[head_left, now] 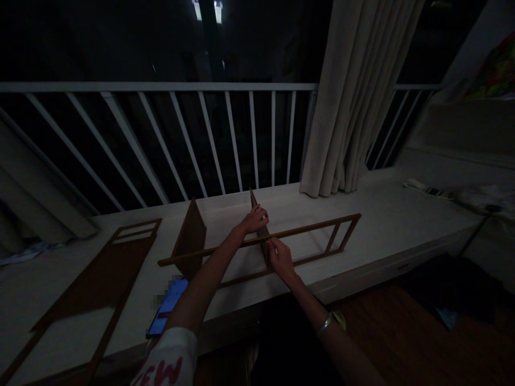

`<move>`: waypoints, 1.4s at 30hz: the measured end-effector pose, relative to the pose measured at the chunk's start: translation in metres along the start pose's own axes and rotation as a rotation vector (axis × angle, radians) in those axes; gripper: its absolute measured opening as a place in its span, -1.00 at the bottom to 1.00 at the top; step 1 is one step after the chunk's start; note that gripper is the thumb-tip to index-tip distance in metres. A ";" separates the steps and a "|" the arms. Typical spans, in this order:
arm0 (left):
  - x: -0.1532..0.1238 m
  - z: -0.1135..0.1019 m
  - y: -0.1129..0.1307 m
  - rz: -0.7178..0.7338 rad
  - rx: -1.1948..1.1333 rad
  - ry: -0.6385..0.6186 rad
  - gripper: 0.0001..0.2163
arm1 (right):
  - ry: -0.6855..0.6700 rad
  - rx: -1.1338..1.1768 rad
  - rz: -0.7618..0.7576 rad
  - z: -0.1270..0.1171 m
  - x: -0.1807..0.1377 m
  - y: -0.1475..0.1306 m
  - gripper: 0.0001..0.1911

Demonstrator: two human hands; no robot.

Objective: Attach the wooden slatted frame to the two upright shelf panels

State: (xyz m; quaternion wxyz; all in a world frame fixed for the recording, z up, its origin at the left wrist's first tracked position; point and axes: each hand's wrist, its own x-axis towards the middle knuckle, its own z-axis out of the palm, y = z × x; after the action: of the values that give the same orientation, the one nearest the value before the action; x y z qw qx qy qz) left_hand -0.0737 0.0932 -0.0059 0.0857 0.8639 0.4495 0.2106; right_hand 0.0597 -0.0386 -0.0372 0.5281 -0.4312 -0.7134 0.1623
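Dim room at night, seen from above the person's own arms. On a long white counter (386, 214) under a window railing (161, 87) stands a partly built wooden shelf.

A long ladder-like frame (314, 228) stands on its edge, running left to right along the counter. Two upright boards meet it from behind. The left board (192, 233) leans against the frame near its left end. The middle board (254, 201) crosses the frame near its centre, where both hands are.

The left hand (255, 219) rests on top of the middle board, fingers curled narrowly over its upper edge. The right hand (280, 258) is just in front, fingers pinched on the board's near end where it touches the frame. A bracelet (324, 324) shows on that wrist.

The build looks to be at an early to middle stage. The frame and two boards are stood together, but it is too dark to tell whether any joint is fixed. A second, larger frame with a dark panel (96, 279) lies flat well to the left, untouched and unattached.

A blue, blurred flat item (171, 300) lies near the counter's front edge. A pale curtain (354, 96) hangs at the right.
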 end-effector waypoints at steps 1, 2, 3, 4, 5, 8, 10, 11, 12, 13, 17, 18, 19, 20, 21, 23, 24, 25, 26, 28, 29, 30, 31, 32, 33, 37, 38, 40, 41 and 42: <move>0.000 0.001 -0.001 0.000 0.003 0.001 -0.84 | -0.001 -0.020 -0.030 0.000 0.000 0.001 -0.71; 0.000 0.001 -0.003 -0.001 0.004 0.002 -0.84 | -0.004 -0.039 -0.051 0.000 0.001 0.002 -0.72; 0.000 0.002 -0.004 -0.004 0.006 0.002 -0.84 | -0.006 -0.057 -0.062 0.000 0.001 0.002 -0.73; 0.001 0.002 -0.005 -0.008 0.008 0.001 -0.84 | -0.006 -0.074 -0.063 0.000 0.002 0.003 -0.73; 0.001 0.003 -0.006 -0.011 0.010 -0.001 -0.84 | -0.005 -0.092 -0.062 0.000 0.002 0.003 -0.73; 0.004 0.004 -0.009 -0.014 0.013 -0.005 -0.85 | -0.050 -0.150 -0.129 0.003 -0.005 0.002 -0.75; 0.005 0.005 -0.010 -0.010 0.014 -0.007 -0.85 | -0.139 -0.169 -0.214 0.006 -0.015 0.003 -0.77; 0.005 0.006 -0.011 -0.008 0.014 -0.006 -0.84 | -0.173 -0.162 -0.229 0.007 -0.023 0.004 -0.77; 0.005 0.006 -0.012 -0.005 0.015 -0.005 -0.84 | -0.181 -0.140 -0.212 0.009 -0.031 0.006 -0.76; 0.005 0.006 -0.012 -0.002 0.015 -0.004 -0.84 | -0.174 -0.108 -0.164 0.010 -0.040 0.008 -0.75; 0.003 0.007 -0.013 0.014 0.016 0.007 -0.85 | -0.229 0.062 0.097 0.010 -0.078 0.022 -0.71; 0.003 0.008 -0.013 0.017 0.016 0.010 -0.85 | -0.238 0.100 0.140 0.009 -0.088 0.026 -0.70; 0.003 0.008 -0.013 0.020 0.015 0.014 -0.84 | -0.232 0.128 0.182 0.008 -0.096 0.030 -0.70; 0.003 0.008 -0.013 0.022 0.014 0.017 -0.84 | -0.223 0.153 0.222 0.007 -0.104 0.034 -0.69; 0.003 0.009 -0.013 0.024 0.013 0.020 -0.84 | -0.211 0.171 0.260 0.006 -0.112 0.037 -0.69; 0.004 0.009 -0.013 0.027 0.013 0.023 -0.85 | -0.179 0.185 0.328 0.005 -0.124 0.042 -0.68; 0.005 0.009 -0.013 0.028 0.013 0.023 -0.85 | -0.170 0.191 0.352 0.005 -0.129 0.043 -0.68; 0.005 0.009 -0.013 0.030 0.015 0.023 -0.86 | -0.167 0.199 0.370 0.005 -0.133 0.045 -0.67; 0.005 0.009 -0.013 0.031 0.017 0.023 -0.86 | -0.164 0.207 0.383 0.005 -0.137 0.045 -0.67; 0.005 0.009 -0.013 0.035 0.021 0.028 -0.86 | -0.151 0.218 0.401 0.005 -0.142 0.047 -0.67; 0.005 0.009 -0.013 0.038 0.024 0.031 -0.86 | -0.139 0.219 0.407 0.005 -0.144 0.047 -0.68; 0.005 0.009 -0.013 0.041 0.026 0.033 -0.86 | -0.125 0.218 0.412 0.005 -0.145 0.048 -0.68; 0.005 0.009 -0.013 0.045 0.027 0.036 -0.85 | -0.116 0.217 0.415 0.005 -0.146 0.048 -0.68; 0.005 0.009 -0.013 0.047 0.029 0.037 -0.85 | -0.112 0.215 0.418 0.005 -0.146 0.049 -0.67; 0.005 0.009 -0.012 0.049 0.030 0.038 -0.85 | -0.113 0.214 0.420 0.006 -0.145 0.050 -0.66; 0.005 0.008 -0.011 0.058 0.031 0.036 -0.85 | -0.118 0.184 0.426 0.007 -0.143 0.052 -0.62; 0.005 0.008 -0.010 0.061 0.032 0.035 -0.84 | -0.122 0.172 0.422 0.007 -0.144 0.052 -0.62; 0.005 0.007 -0.009 0.067 0.033 0.033 -0.83 | -0.140 0.144 0.403 0.008 -0.145 0.051 -0.63; 0.005 0.007 -0.009 0.066 0.033 0.031 -0.83 | -0.147 0.126 0.389 0.008 -0.147 0.051 -0.63; 0.005 0.006 -0.008 0.062 0.033 0.029 -0.82 | -0.149 0.106 0.371 0.009 -0.148 0.051 -0.64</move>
State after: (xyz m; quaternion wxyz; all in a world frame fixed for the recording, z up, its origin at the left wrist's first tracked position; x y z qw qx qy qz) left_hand -0.0743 0.1023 -0.0129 0.0582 0.8756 0.4271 0.2181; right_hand 0.0846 -0.1243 -0.1665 0.4566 -0.5137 -0.6494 0.3255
